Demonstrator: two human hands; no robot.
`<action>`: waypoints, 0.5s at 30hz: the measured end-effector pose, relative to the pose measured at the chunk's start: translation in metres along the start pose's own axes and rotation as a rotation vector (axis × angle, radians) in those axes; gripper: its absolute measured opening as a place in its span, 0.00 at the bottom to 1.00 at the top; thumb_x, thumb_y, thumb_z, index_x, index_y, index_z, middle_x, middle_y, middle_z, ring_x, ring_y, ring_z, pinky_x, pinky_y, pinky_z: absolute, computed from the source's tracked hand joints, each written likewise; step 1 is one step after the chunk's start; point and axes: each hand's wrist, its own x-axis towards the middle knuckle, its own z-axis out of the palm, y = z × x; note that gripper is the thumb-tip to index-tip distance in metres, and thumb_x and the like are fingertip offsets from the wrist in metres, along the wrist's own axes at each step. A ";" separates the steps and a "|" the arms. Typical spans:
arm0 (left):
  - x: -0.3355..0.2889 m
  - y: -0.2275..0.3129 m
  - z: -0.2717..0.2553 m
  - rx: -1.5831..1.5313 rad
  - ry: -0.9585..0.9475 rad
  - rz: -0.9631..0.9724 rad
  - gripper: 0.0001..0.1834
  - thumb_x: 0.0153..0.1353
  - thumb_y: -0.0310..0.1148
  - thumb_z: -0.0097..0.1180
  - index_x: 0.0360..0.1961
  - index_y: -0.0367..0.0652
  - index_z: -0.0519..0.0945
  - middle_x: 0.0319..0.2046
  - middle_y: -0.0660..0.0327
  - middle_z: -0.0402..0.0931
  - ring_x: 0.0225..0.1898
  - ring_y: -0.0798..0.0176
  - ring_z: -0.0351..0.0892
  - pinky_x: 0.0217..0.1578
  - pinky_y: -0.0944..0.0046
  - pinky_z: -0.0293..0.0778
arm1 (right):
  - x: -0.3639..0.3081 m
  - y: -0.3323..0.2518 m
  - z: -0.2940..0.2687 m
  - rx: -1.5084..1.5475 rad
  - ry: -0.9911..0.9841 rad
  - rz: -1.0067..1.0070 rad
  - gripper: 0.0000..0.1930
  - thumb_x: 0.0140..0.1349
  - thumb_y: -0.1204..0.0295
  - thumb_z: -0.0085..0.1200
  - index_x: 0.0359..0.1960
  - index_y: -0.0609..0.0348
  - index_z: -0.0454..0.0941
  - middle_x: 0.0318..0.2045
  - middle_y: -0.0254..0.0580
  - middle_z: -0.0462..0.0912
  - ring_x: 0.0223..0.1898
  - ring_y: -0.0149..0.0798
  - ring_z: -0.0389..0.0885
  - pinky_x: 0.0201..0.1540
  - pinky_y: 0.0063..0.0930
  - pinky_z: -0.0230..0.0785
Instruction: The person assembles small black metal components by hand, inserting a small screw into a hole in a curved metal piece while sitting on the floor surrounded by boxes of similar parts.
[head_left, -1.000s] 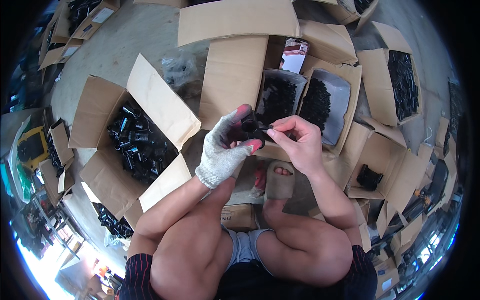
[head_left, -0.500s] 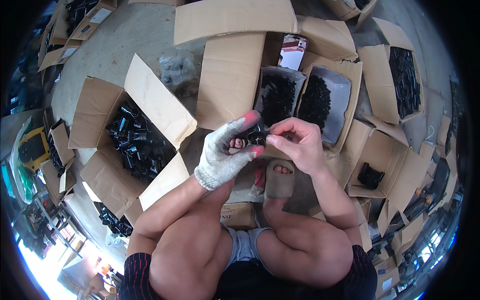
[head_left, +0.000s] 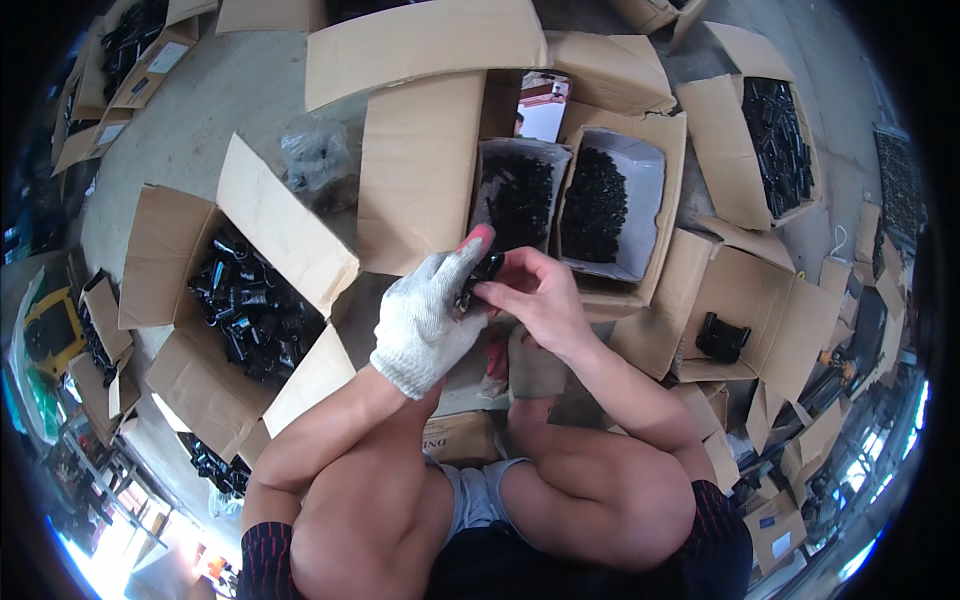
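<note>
My left hand [head_left: 420, 315], in a whitish knit glove with red fingertips, is closed around a small black plastic part [head_left: 488, 268]. Most of that part is hidden behind the glove, so its full shape does not show. From the right, my bare right hand [head_left: 545, 305] pinches at the same part with thumb and forefinger; whether a smaller piece is between them I cannot make out. Just beyond the hands, a carton holds two grey trays: small black pieces [head_left: 520, 195] fill the left one, and more lie in the right tray [head_left: 643, 200].
To the left, an open carton [head_left: 170, 260] holds many black plastic parts [head_left: 255, 310]. A carton [head_left: 760, 290] at right has a few black parts [head_left: 722, 338] inside. Another full carton [head_left: 712, 140] stands far right. A phone-like screen [head_left: 543, 105] leans behind the trays.
The view has shifted, so the cartons appear further left. The black part's round opening, visible before, is now turned away, and my right fingers sit closer against the glove.
</note>
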 end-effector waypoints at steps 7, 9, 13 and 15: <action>0.005 -0.013 0.001 -0.961 -0.342 -0.512 0.30 0.68 0.33 0.66 0.68 0.37 0.73 0.53 0.58 0.81 0.53 0.68 0.80 0.52 0.63 0.81 | 0.001 0.004 -0.014 0.185 -0.029 0.047 0.14 0.68 0.69 0.66 0.49 0.64 0.81 0.42 0.35 0.86 0.44 0.24 0.82 0.47 0.22 0.75; -0.001 -0.016 0.005 -1.027 -0.327 -0.531 0.26 0.71 0.36 0.62 0.66 0.37 0.75 0.53 0.60 0.82 0.53 0.68 0.81 0.50 0.62 0.82 | -0.001 0.005 -0.011 0.122 -0.006 0.042 0.14 0.68 0.68 0.65 0.49 0.64 0.82 0.41 0.35 0.86 0.42 0.24 0.82 0.47 0.22 0.75; -0.004 -0.031 0.011 -1.110 -0.279 -0.621 0.24 0.69 0.36 0.65 0.62 0.37 0.77 0.50 0.60 0.83 0.51 0.66 0.83 0.49 0.63 0.83 | 0.007 -0.003 -0.054 -0.263 0.083 -0.101 0.11 0.69 0.68 0.62 0.45 0.62 0.86 0.35 0.33 0.87 0.38 0.24 0.83 0.42 0.22 0.75; -0.004 -0.033 0.012 -1.138 -0.268 -0.645 0.24 0.67 0.35 0.66 0.61 0.37 0.77 0.49 0.60 0.84 0.50 0.65 0.84 0.50 0.63 0.82 | 0.023 0.005 -0.094 -0.606 0.477 -0.277 0.08 0.67 0.71 0.62 0.43 0.61 0.86 0.33 0.42 0.89 0.34 0.33 0.86 0.40 0.28 0.77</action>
